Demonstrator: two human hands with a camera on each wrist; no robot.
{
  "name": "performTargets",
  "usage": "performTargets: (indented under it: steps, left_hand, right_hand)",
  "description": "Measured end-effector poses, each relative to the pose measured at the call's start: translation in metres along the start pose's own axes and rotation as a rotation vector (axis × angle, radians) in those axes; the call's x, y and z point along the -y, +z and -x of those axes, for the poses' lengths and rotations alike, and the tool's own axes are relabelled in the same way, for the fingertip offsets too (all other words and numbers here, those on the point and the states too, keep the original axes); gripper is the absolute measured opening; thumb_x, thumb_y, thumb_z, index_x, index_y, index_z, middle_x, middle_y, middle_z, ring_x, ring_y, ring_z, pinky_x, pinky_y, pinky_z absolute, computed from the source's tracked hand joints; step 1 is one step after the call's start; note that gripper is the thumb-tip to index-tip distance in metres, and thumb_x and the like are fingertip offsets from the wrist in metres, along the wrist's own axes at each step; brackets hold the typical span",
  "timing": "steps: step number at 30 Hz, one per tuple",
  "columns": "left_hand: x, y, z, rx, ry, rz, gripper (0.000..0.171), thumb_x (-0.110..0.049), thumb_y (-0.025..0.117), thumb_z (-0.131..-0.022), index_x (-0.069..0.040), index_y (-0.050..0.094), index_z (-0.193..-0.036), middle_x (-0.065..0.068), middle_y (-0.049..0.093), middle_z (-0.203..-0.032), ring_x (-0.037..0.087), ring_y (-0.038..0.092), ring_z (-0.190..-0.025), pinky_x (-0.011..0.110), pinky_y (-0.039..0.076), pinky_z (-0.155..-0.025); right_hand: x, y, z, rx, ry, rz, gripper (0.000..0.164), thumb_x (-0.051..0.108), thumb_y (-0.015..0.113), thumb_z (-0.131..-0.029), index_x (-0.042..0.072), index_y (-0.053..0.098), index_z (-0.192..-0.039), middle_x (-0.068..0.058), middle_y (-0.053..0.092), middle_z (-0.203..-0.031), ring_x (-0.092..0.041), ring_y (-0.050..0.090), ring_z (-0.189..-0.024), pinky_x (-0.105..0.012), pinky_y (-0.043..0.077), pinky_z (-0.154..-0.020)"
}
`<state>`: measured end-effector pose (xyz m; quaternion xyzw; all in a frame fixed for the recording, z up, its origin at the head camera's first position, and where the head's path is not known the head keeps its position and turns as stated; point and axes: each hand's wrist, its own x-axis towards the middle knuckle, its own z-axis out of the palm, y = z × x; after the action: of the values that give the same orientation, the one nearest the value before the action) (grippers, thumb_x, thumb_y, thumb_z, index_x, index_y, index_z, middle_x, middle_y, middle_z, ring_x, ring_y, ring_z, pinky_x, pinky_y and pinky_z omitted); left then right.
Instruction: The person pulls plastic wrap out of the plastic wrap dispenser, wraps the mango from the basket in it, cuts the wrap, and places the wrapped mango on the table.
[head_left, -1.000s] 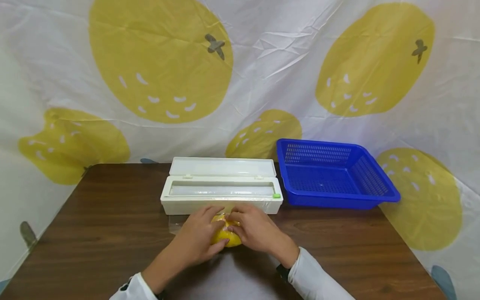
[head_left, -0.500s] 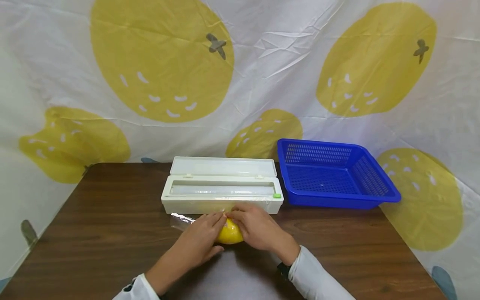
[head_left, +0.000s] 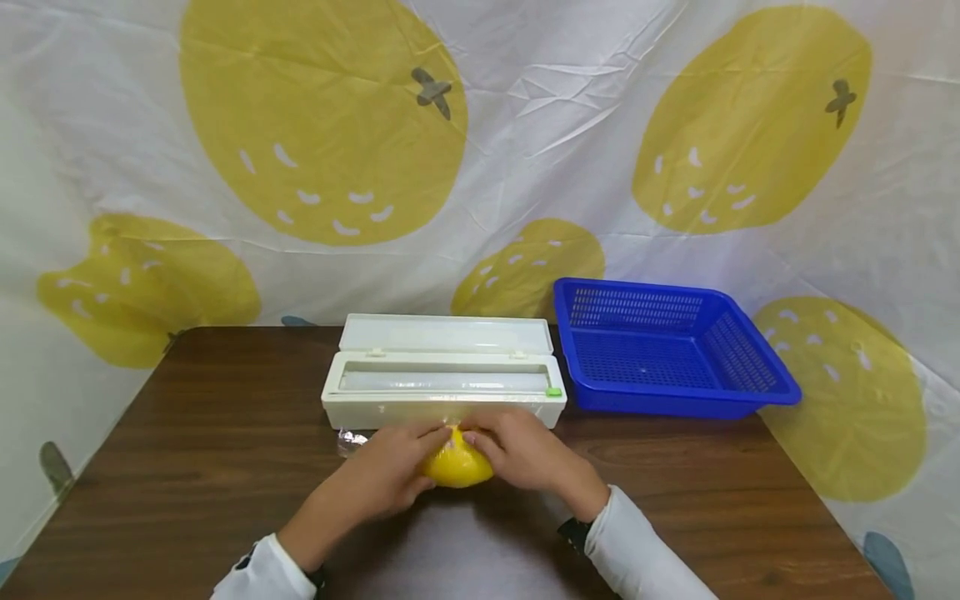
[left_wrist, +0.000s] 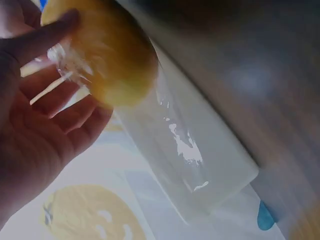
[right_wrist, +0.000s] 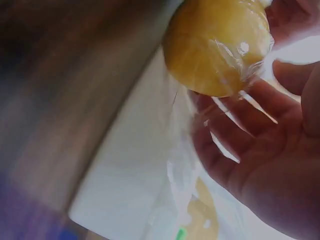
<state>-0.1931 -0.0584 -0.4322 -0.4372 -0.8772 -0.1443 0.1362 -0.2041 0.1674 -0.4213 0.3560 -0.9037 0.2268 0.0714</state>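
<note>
A yellow rounded fruit (head_left: 461,469) with cling film over it sits between both hands, in front of a white cling film dispenser (head_left: 356,412). My left hand (head_left: 386,471) holds the fruit's left side; in the left wrist view its thumb (left_wrist: 47,37) lies across the fruit, with the fingers behind. On the other side, my right hand (head_left: 525,450) holds the fruit near its top; the right wrist view shows its fingers under crumpled film. A shiny strip of cling film (head_left: 351,442) sticks out beyond the left hand. Contact at the fruit's far side is partly hidden.
Behind the hands, the dispenser's lid (head_left: 446,335) stands open, showing the film roll (head_left: 442,382). A green slider (head_left: 553,392) sits at its right end. The blue basket (head_left: 675,398) stands right of it on the wooden table (head_left: 217,442), against a printed curtain (head_left: 525,167).
The left hand has shifted slightly left and its thumb has come back onto the fruit. More of the fruit shows than one second ago. The film strip at left shows shorter than half a second ago.
</note>
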Motion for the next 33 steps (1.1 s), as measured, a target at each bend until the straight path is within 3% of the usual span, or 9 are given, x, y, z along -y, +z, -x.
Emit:
performTargets:
  steps: [3, 6, 11, 16, 22, 25, 33]
  left_hand:
    - [0.003, -0.008, -0.001, 0.026, -0.003, 0.051, 0.059, -0.020, 0.082, -0.076, 0.002, 0.062, -0.127, 0.016, 0.068, -0.121, 0.029, 0.063, -0.103, 0.048, 0.056, -0.090]
    - [0.007, -0.014, -0.002, 0.049, -0.012, 0.081, 0.059, -0.021, 0.080, -0.078, 0.004, 0.061, -0.128, 0.018, 0.067, -0.124, 0.029, 0.061, -0.107, 0.048, 0.054, -0.093]
    - [0.013, -0.019, -0.006, 0.084, -0.019, 0.181, 0.053, -0.021, 0.077, -0.081, -0.003, 0.061, -0.129, 0.009, 0.067, -0.124, 0.021, 0.060, -0.106, 0.044, 0.054, -0.093]
    - [0.020, -0.019, -0.008, 0.113, -0.048, 0.343, 0.048, -0.019, 0.076, -0.084, -0.012, 0.060, -0.129, -0.001, 0.066, -0.118, 0.011, 0.057, -0.097, 0.039, 0.055, -0.088]
    - [0.026, -0.018, -0.006, 0.154, -0.180, 0.473, 0.054, -0.020, 0.074, -0.085, -0.007, 0.053, -0.133, 0.001, 0.064, -0.116, 0.012, 0.057, -0.091, 0.037, 0.054, -0.083]
    - [0.029, -0.017, -0.006, 0.155, -0.214, 0.500, 0.052, -0.022, 0.073, -0.087, -0.006, 0.053, -0.133, 0.002, 0.065, -0.114, 0.013, 0.058, -0.090, 0.039, 0.054, -0.083]
    - [0.031, -0.013, -0.007, 0.097, -0.133, 0.512, 0.043, -0.018, 0.074, -0.086, -0.010, 0.061, -0.126, 0.000, 0.067, -0.109, 0.013, 0.058, -0.089, 0.042, 0.054, -0.084]
  right_hand:
    - [0.003, -0.008, 0.002, 0.066, 0.030, -0.033, 0.038, 0.031, 0.054, -0.101, 0.004, 0.066, -0.126, -0.011, 0.066, -0.127, -0.021, 0.058, -0.115, -0.045, 0.050, -0.100]
    - [0.008, -0.015, 0.004, 0.077, 0.052, 0.003, 0.051, 0.039, 0.054, -0.100, 0.002, 0.059, -0.135, -0.014, 0.057, -0.136, -0.024, 0.055, -0.119, -0.047, 0.049, -0.102]
    - [0.016, -0.021, 0.007, 0.009, -0.017, 0.073, 0.058, 0.043, 0.070, -0.088, 0.005, 0.061, -0.131, -0.010, 0.059, -0.130, -0.021, 0.059, -0.108, -0.043, 0.055, -0.093]
    - [0.023, -0.011, 0.006, -0.006, -0.130, 0.162, 0.066, 0.046, 0.081, -0.075, 0.011, 0.062, -0.128, -0.009, 0.061, -0.126, -0.022, 0.057, -0.112, -0.044, 0.051, -0.096]
    - [0.023, -0.002, 0.005, -0.020, -0.111, 0.241, 0.072, 0.036, 0.090, -0.066, 0.014, 0.061, -0.128, -0.006, 0.061, -0.126, -0.022, 0.055, -0.113, -0.044, 0.049, -0.098]
    - [0.020, 0.000, 0.003, -0.028, -0.113, 0.257, 0.077, 0.029, 0.092, -0.062, 0.014, 0.059, -0.130, -0.005, 0.061, -0.127, -0.021, 0.055, -0.112, -0.043, 0.050, -0.096]
    - [0.010, 0.006, 0.000, -0.072, -0.144, 0.275, 0.073, 0.024, 0.094, -0.060, 0.014, 0.061, -0.124, -0.003, 0.064, -0.123, -0.021, 0.057, -0.107, -0.040, 0.052, -0.092]
